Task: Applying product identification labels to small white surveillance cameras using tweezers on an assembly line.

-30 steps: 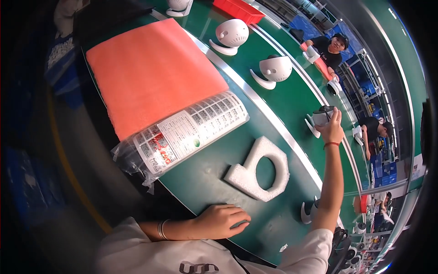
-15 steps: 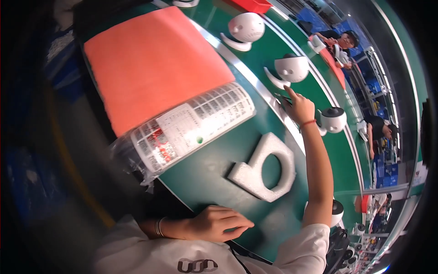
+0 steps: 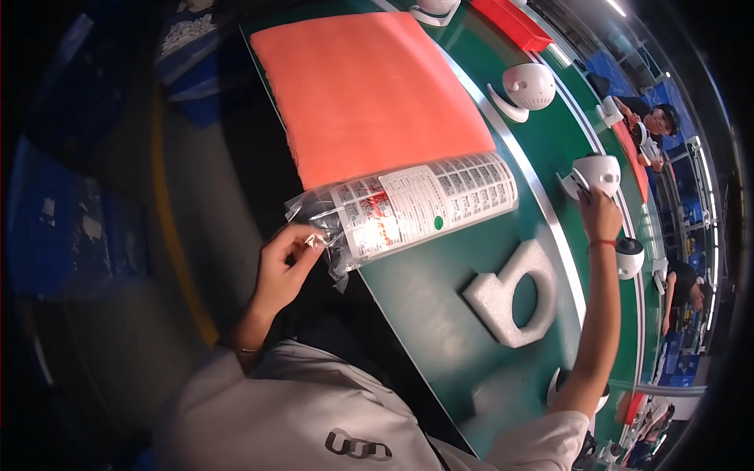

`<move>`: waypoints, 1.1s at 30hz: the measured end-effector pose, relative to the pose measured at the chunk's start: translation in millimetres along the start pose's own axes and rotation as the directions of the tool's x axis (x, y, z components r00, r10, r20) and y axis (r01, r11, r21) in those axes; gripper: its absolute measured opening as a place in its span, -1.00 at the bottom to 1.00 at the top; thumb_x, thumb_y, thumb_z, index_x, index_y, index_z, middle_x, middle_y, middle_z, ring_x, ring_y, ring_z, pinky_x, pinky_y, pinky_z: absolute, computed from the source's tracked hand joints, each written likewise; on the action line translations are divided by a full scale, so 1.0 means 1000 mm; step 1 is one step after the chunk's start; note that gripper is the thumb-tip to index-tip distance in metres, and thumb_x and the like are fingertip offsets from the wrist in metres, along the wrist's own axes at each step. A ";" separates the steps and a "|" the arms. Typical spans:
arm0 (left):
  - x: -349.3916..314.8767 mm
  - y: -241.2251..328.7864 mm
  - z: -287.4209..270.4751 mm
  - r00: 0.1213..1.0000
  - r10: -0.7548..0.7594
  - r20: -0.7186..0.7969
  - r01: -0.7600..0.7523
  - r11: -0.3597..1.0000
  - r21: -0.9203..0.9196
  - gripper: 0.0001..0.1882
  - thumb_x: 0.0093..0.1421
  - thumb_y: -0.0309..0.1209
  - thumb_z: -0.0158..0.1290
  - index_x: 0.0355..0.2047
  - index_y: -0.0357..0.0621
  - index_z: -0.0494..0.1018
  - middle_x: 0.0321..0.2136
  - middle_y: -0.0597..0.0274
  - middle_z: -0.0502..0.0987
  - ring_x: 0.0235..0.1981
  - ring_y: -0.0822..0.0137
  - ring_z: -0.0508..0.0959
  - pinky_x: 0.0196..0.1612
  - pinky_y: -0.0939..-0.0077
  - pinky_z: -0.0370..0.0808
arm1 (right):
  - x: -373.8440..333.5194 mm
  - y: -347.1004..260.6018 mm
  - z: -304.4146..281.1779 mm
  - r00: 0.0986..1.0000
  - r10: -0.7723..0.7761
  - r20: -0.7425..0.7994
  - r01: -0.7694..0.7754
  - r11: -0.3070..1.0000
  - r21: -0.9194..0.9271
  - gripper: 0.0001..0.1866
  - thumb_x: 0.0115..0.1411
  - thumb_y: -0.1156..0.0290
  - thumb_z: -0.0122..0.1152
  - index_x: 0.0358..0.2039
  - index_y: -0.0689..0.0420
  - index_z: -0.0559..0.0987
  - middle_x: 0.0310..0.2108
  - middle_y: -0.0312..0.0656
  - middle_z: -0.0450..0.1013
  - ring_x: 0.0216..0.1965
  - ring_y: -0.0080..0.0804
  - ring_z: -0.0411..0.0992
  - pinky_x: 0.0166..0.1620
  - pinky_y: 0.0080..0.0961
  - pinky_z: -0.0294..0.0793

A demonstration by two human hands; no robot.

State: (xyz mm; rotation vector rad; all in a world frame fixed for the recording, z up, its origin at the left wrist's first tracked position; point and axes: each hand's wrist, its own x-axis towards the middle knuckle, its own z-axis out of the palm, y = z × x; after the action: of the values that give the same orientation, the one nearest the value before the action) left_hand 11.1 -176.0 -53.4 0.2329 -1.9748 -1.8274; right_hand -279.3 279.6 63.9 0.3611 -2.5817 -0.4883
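Note:
My right hand [image 3: 600,213] reaches over the conveyor, its fingers closed against the lower part of a white ball-shaped camera [image 3: 598,168] with a curved foot. The fingertips are partly hidden, and a small dark sliver shows beside them. My left hand [image 3: 284,263] pinches the crinkled end of a clear plastic bag [image 3: 336,250]. Inside that bag lies a roll of printed labels [image 3: 471,191] with a white sheet and a green dot. A white foam insert [image 3: 495,302] with a round hole lies on the green table between my arms.
An orange foam mat [image 3: 369,94] covers the table's far left. Other white cameras [image 3: 528,86] stand along the green conveyor, one [image 3: 629,257] right of my wrist. A metal rail [image 3: 522,161] divides table and belt. A red bin [image 3: 514,23] sits far back; co-workers [image 3: 656,125] are across.
My left hand has moved from near my body to the bag's end and pinched it. My right hand has closed in on the camera. The whole view has shifted.

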 end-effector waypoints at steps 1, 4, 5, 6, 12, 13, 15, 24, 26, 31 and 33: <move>0.009 0.002 0.003 0.996 0.068 0.050 -0.070 0.996 0.049 -0.85 0.11 -0.62 0.14 -0.27 -0.21 0.54 -0.45 0.42 0.46 -0.52 0.66 0.35 -0.48 0.77 0.23 | -0.014 0.004 -0.034 1.000 0.021 0.018 -0.022 0.999 0.037 -0.70 0.14 0.07 0.19 -0.46 0.04 0.47 -0.51 -0.10 0.52 -0.50 0.00 0.50 -0.50 -0.12 0.44; 0.025 0.019 0.003 0.949 0.297 0.102 -0.313 0.914 0.259 -0.64 0.02 -0.60 0.22 -0.13 -0.05 0.59 -0.47 0.30 0.45 -0.52 0.46 0.44 -0.45 0.61 0.39 | -0.054 -0.004 -0.117 0.999 -0.043 0.025 0.040 0.993 0.113 -0.69 0.11 0.15 0.25 -0.52 0.12 0.43 -0.57 -0.04 0.46 -0.51 0.02 0.47 -0.50 -0.17 0.40; 0.028 0.016 -0.007 0.884 0.434 0.174 -0.464 0.774 0.430 -0.55 -0.06 -0.57 0.26 -0.09 0.01 0.59 -0.48 0.25 0.44 -0.50 0.29 0.47 -0.38 0.46 0.47 | -0.064 -0.009 -0.147 0.998 -0.063 0.023 0.058 0.984 0.166 -0.73 0.08 0.26 0.30 -0.51 0.16 0.45 -0.64 -0.06 0.41 -0.59 -0.03 0.42 -0.51 -0.28 0.37; 0.039 0.010 -0.003 0.836 0.491 0.244 -0.543 0.679 0.494 -0.56 -0.09 -0.52 0.27 -0.12 0.04 0.61 -0.48 0.23 0.43 -0.48 0.21 0.47 -0.38 0.38 0.47 | -0.075 -0.011 -0.169 0.995 -0.049 0.088 0.025 0.966 0.258 -0.78 0.07 0.32 0.31 -0.50 0.18 0.48 -0.66 -0.08 0.39 -0.63 -0.14 0.38 -0.52 -0.36 0.34; 0.063 0.006 -0.004 0.554 0.770 0.317 -0.804 0.394 0.446 -0.71 -0.15 -0.60 0.29 -0.34 -0.11 0.63 -0.62 0.27 0.38 -0.60 0.25 0.45 -0.55 0.39 0.40 | -0.140 -0.025 -0.244 0.945 -0.051 0.322 -0.194 0.706 0.681 -0.80 0.02 0.47 0.37 -0.45 0.31 0.52 -0.70 -0.16 0.29 -0.64 -0.52 0.23 -0.53 -0.53 0.23; 0.063 0.006 -0.006 0.544 0.782 0.304 -0.810 0.395 0.434 -0.74 -0.18 -0.63 0.30 -0.40 -0.14 0.62 -0.64 0.27 0.37 -0.62 0.25 0.45 -0.56 0.40 0.39 | -0.146 -0.030 -0.240 0.956 -0.091 0.279 -0.130 0.722 0.680 -0.78 0.02 0.42 0.38 -0.46 0.28 0.53 -0.70 -0.13 0.29 -0.67 -0.39 0.23 -0.53 -0.49 0.24; 0.058 0.006 -0.016 0.558 0.775 0.298 -0.801 0.407 0.440 -0.75 -0.24 -0.68 0.30 -0.49 -0.16 0.59 -0.64 0.26 0.38 -0.64 0.27 0.44 -0.57 0.44 0.38 | -0.152 -0.043 -0.241 0.933 -0.143 0.329 -0.105 0.768 0.632 -0.77 0.01 0.34 0.41 -0.43 0.21 0.58 -0.64 -0.06 0.39 -0.65 -0.18 0.33 -0.52 -0.39 0.31; -0.006 0.031 -0.130 0.497 0.868 0.028 -0.737 0.405 0.541 -0.88 0.05 -0.44 0.16 -0.39 -0.19 0.58 -0.29 0.10 0.41 -0.24 0.11 0.46 -0.18 0.24 0.44 | -0.190 -0.057 -0.209 0.993 0.067 0.102 -0.115 0.796 0.595 -0.54 -0.15 0.20 0.53 -0.25 0.09 0.56 -0.73 -0.24 0.22 -0.67 -0.42 0.22 -0.56 -0.46 0.23; -0.014 0.056 -0.154 0.380 0.924 -0.040 -0.667 0.303 0.680 -0.63 0.22 -0.14 0.04 -0.34 -0.28 0.42 -0.23 -0.05 0.43 -0.16 0.02 0.48 -0.06 0.19 0.45 | -0.197 -0.063 -0.212 0.983 0.160 0.089 -0.178 0.722 0.668 -0.47 -0.18 0.20 0.55 -0.19 0.07 0.54 -0.72 -0.30 0.15 -0.66 -0.48 0.15 -0.57 -0.49 0.18; -0.019 0.113 -0.144 0.124 0.962 -0.241 -0.620 0.265 0.738 -0.39 0.13 0.07 0.08 -0.20 -0.32 0.30 -0.32 0.00 0.43 -0.35 0.16 0.44 -0.21 0.36 0.44 | -0.230 -0.100 -0.224 0.935 0.355 -0.003 -0.240 0.639 0.731 -0.57 -0.04 0.28 0.49 -0.19 0.14 0.52 -0.69 -0.35 0.23 -0.65 -0.64 0.15 -0.57 -0.65 0.15; -0.027 0.122 -0.120 0.362 0.904 -0.227 -0.781 0.427 0.455 -0.58 0.19 -0.10 0.00 -0.20 -0.21 0.24 -0.36 0.18 0.30 -0.42 0.29 0.28 -0.39 0.39 0.24 | -0.250 -0.129 -0.236 0.907 0.217 0.361 -0.393 0.125 0.911 -0.73 0.12 0.35 0.34 -0.23 0.19 0.51 -0.66 -0.39 0.34 -0.62 -0.76 0.23 -0.54 -0.72 0.19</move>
State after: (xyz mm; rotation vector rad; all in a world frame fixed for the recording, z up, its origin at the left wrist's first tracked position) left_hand 106.7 -259.3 64.2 -0.2750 -1.4981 -0.6953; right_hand 72.7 183.0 103.2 0.1380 -2.5950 1.5093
